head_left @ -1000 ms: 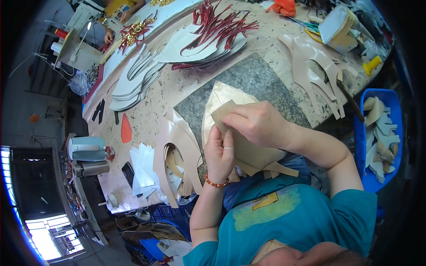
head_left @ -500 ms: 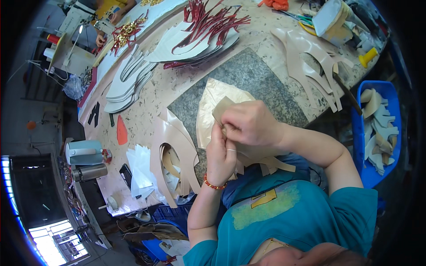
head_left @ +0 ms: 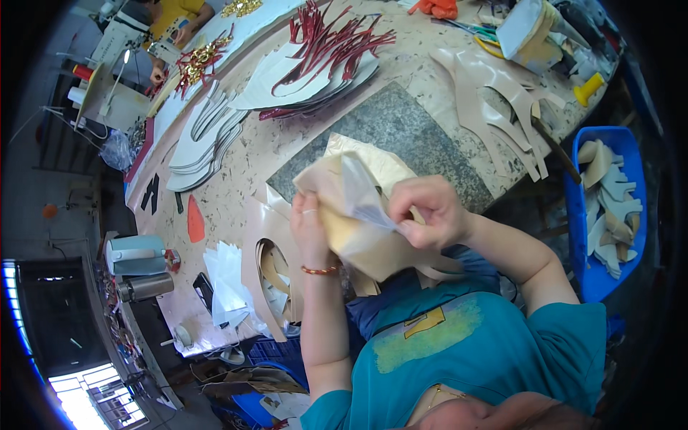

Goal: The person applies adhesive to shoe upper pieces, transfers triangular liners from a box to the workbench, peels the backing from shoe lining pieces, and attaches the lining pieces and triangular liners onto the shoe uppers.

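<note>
the left hand (head_left: 309,226) clamps the left edge of a floppy, beige, leather-like piece (head_left: 373,256); the right hand (head_left: 430,209) pinches a thin, whitish, translucent film (head_left: 364,190) on it; the 2 are apart. the piece partly hides a mottled grey slab (head_left: 423,132).

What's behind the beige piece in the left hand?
Past the far edge of the beige piece, a crinkled cream sheet shows, with the dark grey slab beyond. Whatever lies directly behind the piece is covered.
</note>
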`<state>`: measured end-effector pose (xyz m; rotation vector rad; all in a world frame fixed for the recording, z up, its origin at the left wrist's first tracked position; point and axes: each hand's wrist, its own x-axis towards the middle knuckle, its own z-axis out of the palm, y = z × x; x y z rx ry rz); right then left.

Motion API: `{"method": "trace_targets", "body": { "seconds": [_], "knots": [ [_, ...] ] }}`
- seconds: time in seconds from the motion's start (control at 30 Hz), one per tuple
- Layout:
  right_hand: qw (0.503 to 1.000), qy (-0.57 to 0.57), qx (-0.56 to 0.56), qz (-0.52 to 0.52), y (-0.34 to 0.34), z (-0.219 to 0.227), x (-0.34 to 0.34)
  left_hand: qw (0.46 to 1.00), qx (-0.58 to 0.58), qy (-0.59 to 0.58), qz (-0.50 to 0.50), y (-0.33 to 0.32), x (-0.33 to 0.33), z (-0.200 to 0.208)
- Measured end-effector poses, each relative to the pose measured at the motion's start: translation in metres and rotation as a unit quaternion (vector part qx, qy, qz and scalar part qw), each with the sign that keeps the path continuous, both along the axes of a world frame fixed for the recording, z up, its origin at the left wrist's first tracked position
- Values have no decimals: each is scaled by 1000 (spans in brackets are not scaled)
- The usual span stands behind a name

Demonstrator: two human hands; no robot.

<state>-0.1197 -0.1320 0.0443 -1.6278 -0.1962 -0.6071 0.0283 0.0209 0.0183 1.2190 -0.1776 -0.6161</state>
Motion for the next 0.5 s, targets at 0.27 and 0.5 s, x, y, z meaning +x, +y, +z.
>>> {"method": "trace_targets", "body": {
  "seconds": [0.27,0.5],
  "knots": [
    [952,-142,-269,20,-5,27,-1,981,75,-69,-167,-10,19,46],
    [849,420,-216,235,-75,35,-111,989,-93,-59,97,66,130,93]
  ]
}}
